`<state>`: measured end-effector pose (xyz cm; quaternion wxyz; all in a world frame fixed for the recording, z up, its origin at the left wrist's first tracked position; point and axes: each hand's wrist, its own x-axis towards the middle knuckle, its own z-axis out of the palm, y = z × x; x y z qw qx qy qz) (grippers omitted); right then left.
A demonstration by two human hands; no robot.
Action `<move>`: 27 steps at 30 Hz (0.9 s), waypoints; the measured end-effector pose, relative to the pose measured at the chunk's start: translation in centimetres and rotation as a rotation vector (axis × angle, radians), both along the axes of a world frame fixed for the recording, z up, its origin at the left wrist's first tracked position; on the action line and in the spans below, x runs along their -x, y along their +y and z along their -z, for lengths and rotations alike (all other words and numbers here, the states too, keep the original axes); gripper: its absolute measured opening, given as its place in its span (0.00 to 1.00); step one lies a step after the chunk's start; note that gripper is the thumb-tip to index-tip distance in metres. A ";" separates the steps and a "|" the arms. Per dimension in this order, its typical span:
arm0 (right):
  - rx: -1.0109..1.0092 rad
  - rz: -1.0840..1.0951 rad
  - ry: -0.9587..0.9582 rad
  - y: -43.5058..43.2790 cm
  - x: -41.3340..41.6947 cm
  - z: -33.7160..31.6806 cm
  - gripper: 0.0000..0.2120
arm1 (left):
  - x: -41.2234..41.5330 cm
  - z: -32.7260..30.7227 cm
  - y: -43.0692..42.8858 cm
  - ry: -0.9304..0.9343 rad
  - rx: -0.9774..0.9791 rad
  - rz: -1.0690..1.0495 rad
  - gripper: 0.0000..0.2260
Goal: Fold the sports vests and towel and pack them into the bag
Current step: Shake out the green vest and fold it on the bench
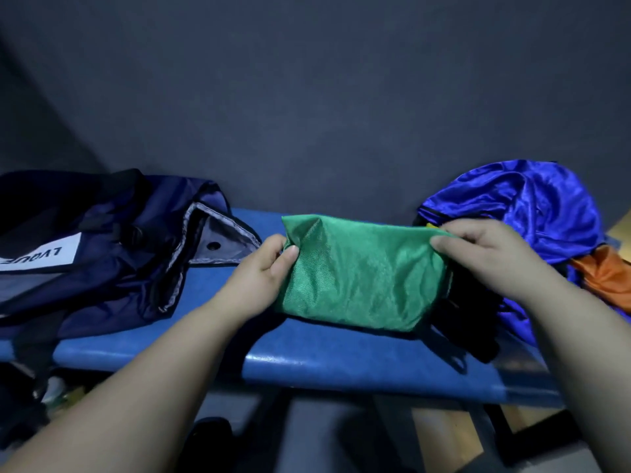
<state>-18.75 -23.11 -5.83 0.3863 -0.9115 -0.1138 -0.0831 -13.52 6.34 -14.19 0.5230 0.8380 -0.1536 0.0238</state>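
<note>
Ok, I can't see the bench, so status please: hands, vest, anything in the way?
Left hand and right hand each pinch an end of the folded green vest, on the bench. Bag lies left, nothing between. Blue vest heaped right.

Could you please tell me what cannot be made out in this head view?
Inside of the navy bag: hidden by its slumped fabric, head view.
Lettering on the white label: cut off by the left edge.
Most of the orange vest: covered by the blue vest, cut by the right edge.
The black cloth: largely behind the green vest and right hand; too dark to identify.
The clutter under the bench: dark and blurred.
</note>
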 end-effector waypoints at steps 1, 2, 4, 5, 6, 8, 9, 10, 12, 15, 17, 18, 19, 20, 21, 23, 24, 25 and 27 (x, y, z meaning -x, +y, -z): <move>0.005 0.034 0.037 0.2 -1.0 -0.5 0.17 | -0.1 0.0 -0.2 0.033 0.036 -0.031 0.13; 0.011 0.070 0.070 0.3 -2.0 -0.8 0.15 | -0.1 0.1 -0.3 0.062 0.075 -0.061 0.13; 0.003 0.131 0.132 0.2 -4.4 -1.1 0.15 | -0.3 0.1 -0.3 0.090 0.147 -0.097 0.12; -0.010 0.159 0.157 0.3 -5.5 -1.2 0.15 | -0.5 0.1 -0.3 0.096 0.168 -0.099 0.11; -0.016 0.181 0.177 0.4 -6.5 -1.2 0.14 | -0.6 0.1 -0.2 0.111 0.180 -0.092 0.09; 0.036 0.220 0.197 0.5 -8.6 -0.7 0.12 | -0.8 0.2 0.2 0.188 0.179 -0.040 0.11; 0.100 0.238 0.200 0.6 -9.5 -0.3 0.11 | -0.9 0.4 0.4 0.233 0.157 -0.002 0.17; 0.183 0.260 0.203 0.7 -10.3 0.1 0.09 | -1.0 0.7 0.5 0.261 0.120 0.035 0.25; 0.360 0.324 0.220 0.7 -11.3 1.2 0.10 | -1.3 1.2 0.5 0.271 0.022 0.038 0.36; 0.524 0.429 0.211 0.7 -11.1 2.1 0.18 | -1.7 1.3 0.1 0.199 -0.080 -0.039 0.37; 0.584 0.439 0.140 1.1 -9.8 2.5 0.19 | -1.7 1.1 -0.2 0.157 -0.161 -0.079 0.36; 0.603 0.437 0.104 1.3 -8.9 2.8 0.19 | -1.8 1.1 -0.3 0.146 -0.195 -0.096 0.35; 0.621 0.434 0.073 1.6 -7.8 3.2 0.19 | -1.7 1.0 -0.3 0.145 -0.220 -0.114 0.33; 0.638 0.425 0.040 1.8 -6.7 3.7 0.19 | -1.7 1.0 -0.4 0.152 -0.243 -0.128 0.32; 0.655 0.411 0.004 2.1 -5.6 4.3 0.18 | -1.6 1.0 -0.5 0.154 -0.266 -0.137 0.31; 0.674 0.359 -0.049 2.5 -3.7 5.7 0.18 | -1.3 1.1 -0.8 0.152 -0.323 -0.156 0.29; 0.677 0.312 -0.059 2.8 -2.7 6.4 0.19 | -1.0 1.2 -0.9 0.146 -0.354 -0.172 0.28; 0.676 0.255 -0.058 3.1 -1.9 7.3 0.21 | -0.8 1.3 -1.1 0.130 -0.378 -0.190 0.27; 0.673 0.145 -0.006 3.7 -0.8 9.2 0.29 | -0.2 1.4 -1.4 0.088 -0.425 -0.205 0.25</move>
